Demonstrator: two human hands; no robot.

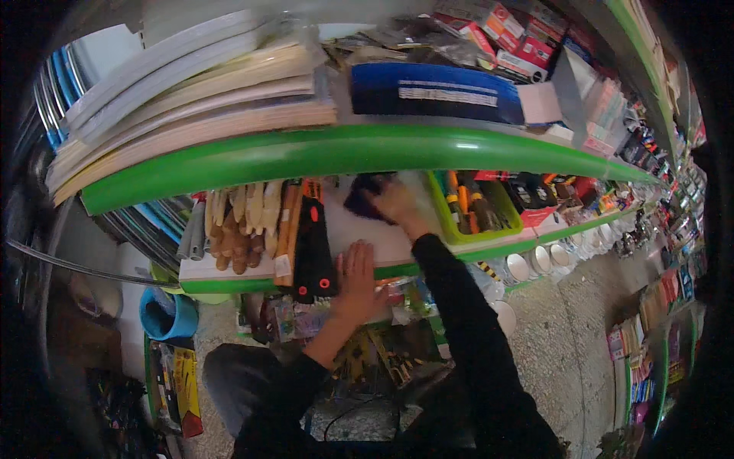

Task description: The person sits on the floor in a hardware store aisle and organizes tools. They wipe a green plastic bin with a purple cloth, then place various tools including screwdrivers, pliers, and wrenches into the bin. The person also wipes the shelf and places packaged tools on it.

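Note:
My right hand (401, 208) reaches under the green-edged upper shelf and grips a dark cloth (362, 194) on a white shelf board (375, 234). The cloth is bunched and partly hidden by the fingers. Nearer to me, my left hand (358, 284) rests at the board's front edge with its fingers stretched out and nothing in it. Left of that hand lie black tools with red spots (312, 256), beside wooden-handled pieces (287, 229). A lime-green bin (489, 231) holding orange-and-dark-handled tools stands right of my right hand.
The upper shelf's green edge (367, 149) runs above my hands, with paper stacks (206, 107) and a blue box (436, 92) on it. Tan work gloves (243, 222) hang at the left. Below are a blue bucket (167, 314), packaged goods and white cups (518, 265).

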